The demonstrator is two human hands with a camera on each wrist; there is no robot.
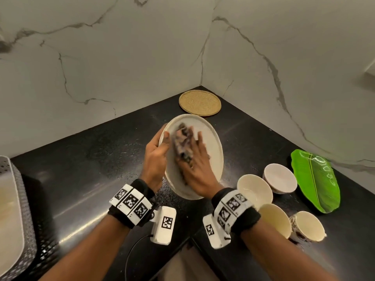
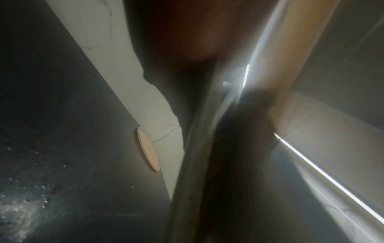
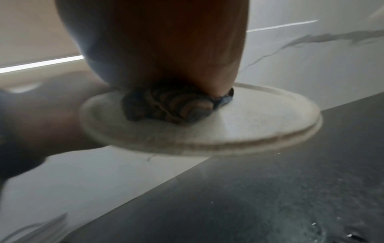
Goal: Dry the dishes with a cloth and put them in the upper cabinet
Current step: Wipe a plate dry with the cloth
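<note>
While left hand (image 1: 155,157) grips the plate (image 1: 211,142) rim, thumb curled over, above the counter (image 1: 91,169), right hand (image 1: 195,169) presses the cloth (image 1: 182,142) onto it, fingers spread flat.

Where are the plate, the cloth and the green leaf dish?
plate (image 1: 211,142), head view, bare right side of its face.
cloth (image 1: 182,140), head view, bunched middle under the right hand's fingers.
leaf dish (image 1: 316,179), head view, along its midrib.

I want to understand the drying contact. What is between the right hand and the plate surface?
A crumpled patterned cloth lies between the right hand and the beige plate; the head and right wrist views show it.
</note>
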